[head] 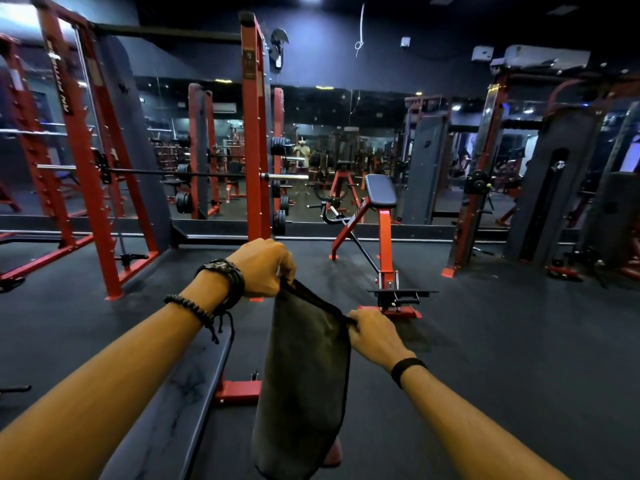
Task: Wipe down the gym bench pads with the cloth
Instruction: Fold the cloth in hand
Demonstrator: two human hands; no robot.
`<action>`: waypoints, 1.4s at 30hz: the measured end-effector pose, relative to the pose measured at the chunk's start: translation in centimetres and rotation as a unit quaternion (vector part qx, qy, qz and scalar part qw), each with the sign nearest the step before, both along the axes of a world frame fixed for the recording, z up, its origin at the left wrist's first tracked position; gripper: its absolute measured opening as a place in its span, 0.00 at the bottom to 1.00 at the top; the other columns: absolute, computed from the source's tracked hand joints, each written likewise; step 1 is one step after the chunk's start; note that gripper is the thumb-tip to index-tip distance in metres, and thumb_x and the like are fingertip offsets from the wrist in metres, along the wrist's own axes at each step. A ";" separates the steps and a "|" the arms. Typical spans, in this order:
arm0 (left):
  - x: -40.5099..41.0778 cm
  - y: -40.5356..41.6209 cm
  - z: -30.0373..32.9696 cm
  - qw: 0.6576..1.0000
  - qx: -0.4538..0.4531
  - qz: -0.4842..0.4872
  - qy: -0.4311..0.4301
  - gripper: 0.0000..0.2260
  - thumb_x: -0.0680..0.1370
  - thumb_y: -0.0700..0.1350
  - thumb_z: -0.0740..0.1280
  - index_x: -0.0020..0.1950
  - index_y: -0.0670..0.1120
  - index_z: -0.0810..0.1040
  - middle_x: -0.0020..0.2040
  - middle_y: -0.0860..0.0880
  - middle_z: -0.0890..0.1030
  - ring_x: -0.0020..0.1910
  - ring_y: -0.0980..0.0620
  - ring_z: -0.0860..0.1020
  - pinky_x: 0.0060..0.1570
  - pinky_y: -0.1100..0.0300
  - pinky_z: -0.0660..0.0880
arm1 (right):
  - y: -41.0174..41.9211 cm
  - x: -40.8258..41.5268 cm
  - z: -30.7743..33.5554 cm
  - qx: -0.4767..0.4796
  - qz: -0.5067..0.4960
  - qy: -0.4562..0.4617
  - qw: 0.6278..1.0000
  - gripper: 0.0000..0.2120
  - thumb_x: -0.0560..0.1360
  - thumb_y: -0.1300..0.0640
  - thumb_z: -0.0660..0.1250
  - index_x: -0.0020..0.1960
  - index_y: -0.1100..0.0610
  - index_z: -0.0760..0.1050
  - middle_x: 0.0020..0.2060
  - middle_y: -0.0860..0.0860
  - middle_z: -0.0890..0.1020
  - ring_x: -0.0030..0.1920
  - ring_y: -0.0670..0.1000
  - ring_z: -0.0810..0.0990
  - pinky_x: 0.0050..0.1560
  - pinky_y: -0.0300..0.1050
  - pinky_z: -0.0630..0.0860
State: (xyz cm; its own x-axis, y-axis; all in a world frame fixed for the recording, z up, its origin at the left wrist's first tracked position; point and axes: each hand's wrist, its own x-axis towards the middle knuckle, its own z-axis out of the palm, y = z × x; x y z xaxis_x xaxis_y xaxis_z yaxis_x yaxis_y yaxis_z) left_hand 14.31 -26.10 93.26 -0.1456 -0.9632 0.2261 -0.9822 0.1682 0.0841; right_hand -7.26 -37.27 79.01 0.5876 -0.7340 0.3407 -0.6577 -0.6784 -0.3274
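Observation:
A dark grey cloth (304, 382) hangs in the air in front of me, held by its top edge. My left hand (263, 268) grips the upper left corner, and my right hand (375, 336) pinches the upper right corner lower down. Below my left forearm runs the dark pad of a gym bench (180, 393) on a red frame, slanting from lower left toward the middle. Farther off on the right stands a red machine with a small dark pad (381, 190).
A red power rack (254, 133) with a barbell stands ahead on the left. A mirror wall runs across the back. Cable machines (485, 161) line the right side. Dark rubber flooring (502, 341) spreads to the right of the bench.

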 end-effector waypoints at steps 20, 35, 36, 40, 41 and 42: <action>0.8 1.6 0.5 0.999 -0.027 0.017 0.018 0.21 0.67 0.34 0.69 0.29 0.60 0.71 0.34 0.61 0.75 0.35 0.59 0.74 0.37 0.63 0.72 | 3.9 4.1 -0.8 0.058 0.193 -0.280 0.939 0.03 0.69 0.65 0.70 0.43 0.61 0.80 0.41 0.53 0.84 0.43 0.46 0.83 0.48 0.36 0.79; 0.5 1.0 0.5 0.998 0.012 0.051 0.036 0.16 0.68 0.33 0.67 0.31 0.55 0.77 0.34 0.55 0.79 0.36 0.56 0.78 0.33 0.67 0.71 | 5.7 3.8 -3.1 -0.192 0.211 -0.114 0.952 0.10 0.71 0.61 0.69 0.52 0.56 0.82 0.46 0.51 0.85 0.42 0.52 0.82 0.45 0.48 0.77; 0.3 1.0 0.6 0.998 0.009 0.052 0.034 0.16 0.68 0.32 0.67 0.31 0.55 0.77 0.33 0.56 0.78 0.34 0.57 0.77 0.32 0.68 0.69 | 5.6 3.8 -3.1 -0.188 0.199 -0.106 0.956 0.10 0.71 0.61 0.68 0.51 0.57 0.83 0.46 0.51 0.85 0.42 0.54 0.82 0.44 0.50 0.77; 0.2 1.0 0.8 0.998 0.005 0.054 0.019 0.15 0.67 0.33 0.67 0.32 0.54 0.77 0.32 0.57 0.77 0.33 0.56 0.76 0.31 0.68 0.68 | 4.6 3.4 -2.1 -0.106 0.151 -0.109 0.977 0.10 0.71 0.61 0.66 0.50 0.60 0.83 0.43 0.54 0.83 0.42 0.57 0.80 0.43 0.56 0.77; 0.5 1.1 0.8 0.998 0.008 0.055 0.010 0.15 0.67 0.33 0.67 0.33 0.54 0.78 0.33 0.57 0.78 0.35 0.55 0.77 0.32 0.66 0.70 | 4.1 3.0 -1.7 -0.080 0.148 -0.123 0.978 0.09 0.71 0.61 0.66 0.49 0.60 0.83 0.42 0.54 0.82 0.42 0.57 0.80 0.43 0.56 0.78; 0.7 1.2 0.8 0.998 0.012 0.056 -0.003 0.13 0.67 0.34 0.67 0.34 0.53 0.79 0.35 0.56 0.79 0.37 0.54 0.78 0.34 0.64 0.73 | 3.4 2.5 -1.2 -0.055 0.147 -0.141 0.978 0.09 0.70 0.62 0.67 0.48 0.59 0.83 0.41 0.54 0.82 0.42 0.55 0.80 0.43 0.55 0.78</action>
